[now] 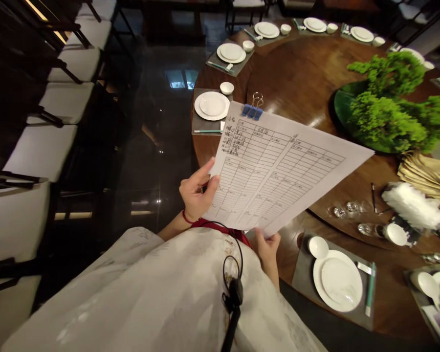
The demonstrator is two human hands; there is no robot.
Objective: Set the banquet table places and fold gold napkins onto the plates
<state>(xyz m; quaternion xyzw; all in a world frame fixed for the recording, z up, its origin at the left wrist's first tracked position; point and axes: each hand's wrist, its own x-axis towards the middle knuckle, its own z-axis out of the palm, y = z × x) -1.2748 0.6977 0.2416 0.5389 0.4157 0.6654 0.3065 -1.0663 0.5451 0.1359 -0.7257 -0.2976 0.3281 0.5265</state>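
I hold a white printed form sheet with ruled tables and some handwriting near its top left. A blue binder clip grips its upper edge. My left hand pinches the sheet's left edge, thumb on top. My right hand grips the bottom edge from below, its fingers mostly hidden behind the paper. The sheet hangs over the near rim of a round wooden table.
Place settings ring the table: white plates on grey mats, small bowls and chopsticks. A green plant centrepiece stands on the inner turntable, with glasses and folded napkins to the right. White-cushioned chairs line the left side.
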